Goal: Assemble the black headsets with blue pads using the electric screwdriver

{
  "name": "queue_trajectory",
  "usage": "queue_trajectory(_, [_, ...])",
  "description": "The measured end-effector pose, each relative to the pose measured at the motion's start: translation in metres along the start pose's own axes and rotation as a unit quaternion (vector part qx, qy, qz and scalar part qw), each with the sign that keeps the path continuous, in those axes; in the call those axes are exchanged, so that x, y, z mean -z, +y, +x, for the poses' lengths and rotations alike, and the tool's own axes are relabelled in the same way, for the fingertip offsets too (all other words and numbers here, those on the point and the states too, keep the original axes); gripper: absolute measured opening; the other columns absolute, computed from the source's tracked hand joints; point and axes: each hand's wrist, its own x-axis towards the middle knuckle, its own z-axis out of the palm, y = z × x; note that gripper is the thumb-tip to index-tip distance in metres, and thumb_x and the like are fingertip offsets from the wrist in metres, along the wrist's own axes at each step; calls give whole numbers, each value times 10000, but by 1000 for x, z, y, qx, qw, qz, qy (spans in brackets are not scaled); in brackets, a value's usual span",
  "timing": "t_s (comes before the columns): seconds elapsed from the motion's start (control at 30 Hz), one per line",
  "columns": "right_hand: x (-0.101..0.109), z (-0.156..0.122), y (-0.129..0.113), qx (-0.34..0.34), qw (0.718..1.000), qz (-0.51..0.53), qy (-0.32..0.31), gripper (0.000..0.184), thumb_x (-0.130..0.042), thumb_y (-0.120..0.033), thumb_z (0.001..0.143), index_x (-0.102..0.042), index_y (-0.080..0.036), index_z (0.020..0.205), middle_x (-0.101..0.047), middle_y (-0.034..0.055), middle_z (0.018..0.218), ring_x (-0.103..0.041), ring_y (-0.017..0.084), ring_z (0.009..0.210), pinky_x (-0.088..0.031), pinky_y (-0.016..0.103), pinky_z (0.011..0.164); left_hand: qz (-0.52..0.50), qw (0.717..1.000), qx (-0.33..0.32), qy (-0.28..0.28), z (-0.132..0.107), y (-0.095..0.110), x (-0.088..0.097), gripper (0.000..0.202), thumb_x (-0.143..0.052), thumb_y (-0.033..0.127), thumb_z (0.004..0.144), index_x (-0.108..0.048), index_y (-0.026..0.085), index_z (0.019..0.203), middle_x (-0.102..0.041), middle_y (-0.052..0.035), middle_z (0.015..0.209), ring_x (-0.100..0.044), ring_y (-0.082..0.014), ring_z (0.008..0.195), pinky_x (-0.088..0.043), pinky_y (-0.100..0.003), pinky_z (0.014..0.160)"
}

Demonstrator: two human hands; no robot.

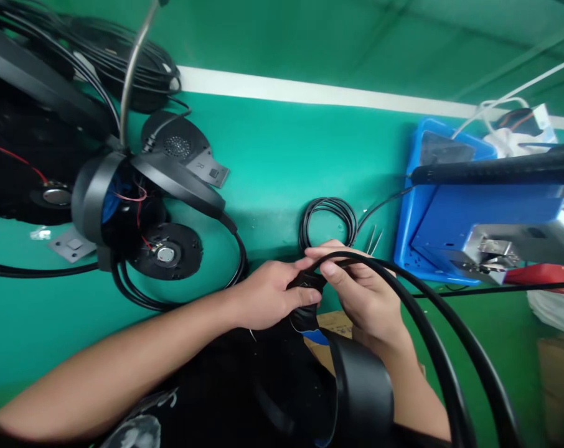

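Observation:
A pair of black headphones is held close to my body, its two headband tubes point(443, 333) arching toward the lower right. My left hand point(267, 295) is closed around the black end piece point(306, 297) where the tubes meet, thumb lying across it. Pinched between thumb and fingers of my right hand point(370, 295) are the tubes, just beside that end piece. Below hangs a black ear cup point(363, 386), partly cut by the frame. Just beyond my fingers a coiled black cable point(329, 214) rests on the green table, and tweezers point(374, 239) lie beside it.
On the left are more headphones point(179, 180), a round speaker plate point(165, 252) with red wires and a loose cover point(183, 146). Bundled cables point(123, 62) lie behind. A blue tray point(403, 249) stands right, with a blue-and-metal machine point(487, 218) and a black tube point(497, 171).

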Motion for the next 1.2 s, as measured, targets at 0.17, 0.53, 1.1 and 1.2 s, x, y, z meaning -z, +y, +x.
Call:
queue_trajectory(0.17, [-3, 6, -1, -11, 999, -5, 46, 81, -896, -248, 767, -823, -279, 781, -752, 7, 762, -675, 167, 722, -543, 295, 595, 7, 1000, 0, 1, 1, 0, -1, 198, -626, 345, 928, -743, 186, 909, -786, -11, 940, -717, -248, 967, -543, -321, 870])
queue_trajectory(0.53, [-10, 6, 1, -25, 996, 54, 62, 49, -864, -322, 821, -825, -293, 820, -797, 2, 866, -742, 170, 841, -615, 289, 716, -5, 1000, -4, -1, 3, -3, 0, 246, -617, 379, 929, -746, 170, 926, -771, -29, 927, -717, -254, 927, -538, -327, 851])
queue_trajectory(1.1, [0, -5, 9, -1, 988, 43, 149, 93, -883, -267, 780, -804, -282, 735, -758, -10, 778, -714, 154, 762, -577, 283, 696, -12, 1000, -4, -6, 1, -3, 1, 284, -607, 398, 953, -754, 156, 929, -782, -52, 949, -737, -235, 898, -546, -314, 841])
queue_trajectory(1.2, [1, -3, 8, 8, 989, 23, 149, 73, -867, -263, 802, -805, -278, 767, -764, -4, 827, -720, 161, 813, -581, 292, 735, -14, 1000, -10, -10, 2, -4, 1, 288, -608, 401, 959, -750, 153, 922, -779, -59, 952, -730, -233, 896, -544, -311, 830])
